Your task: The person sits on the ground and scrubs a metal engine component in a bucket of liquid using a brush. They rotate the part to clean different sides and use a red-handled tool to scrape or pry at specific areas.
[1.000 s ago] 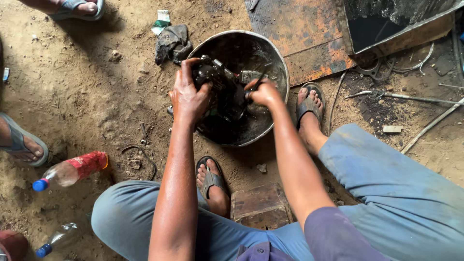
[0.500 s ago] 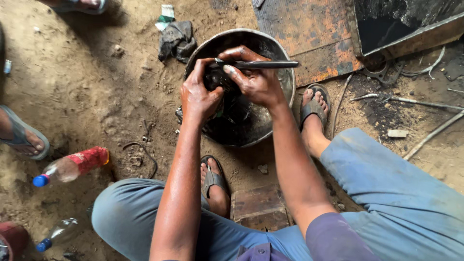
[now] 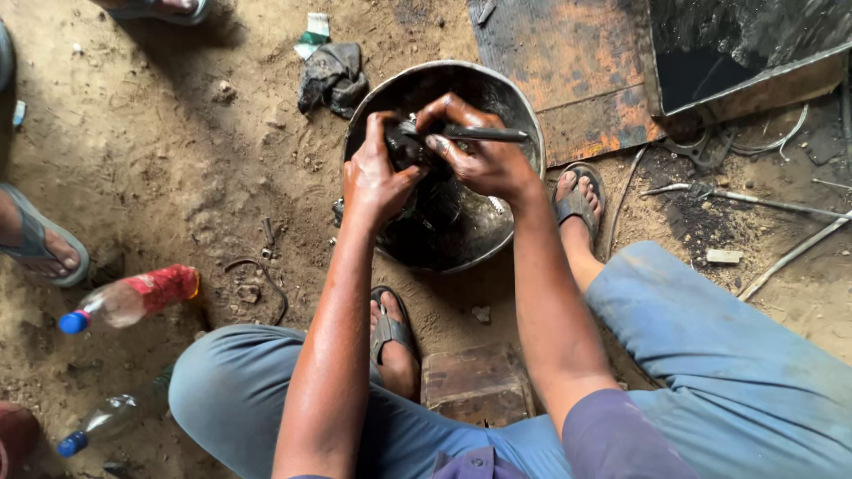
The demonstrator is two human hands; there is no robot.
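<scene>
Just one view here, a head-worn camera looking pretty much straight down past the wearer's knees at the dirt floor [image 3: 177, 177]. It's close in: both forearms fill the middle, with the metal basin [image 3: 461, 239] sitting right under the lens, upper centre of frame.

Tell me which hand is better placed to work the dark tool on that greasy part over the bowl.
Right, probably. The right hand grips the thin dark tool, its tip at the greasy black part. The left hand is wrapped around that part, steadying it above the metal bowl.
</scene>
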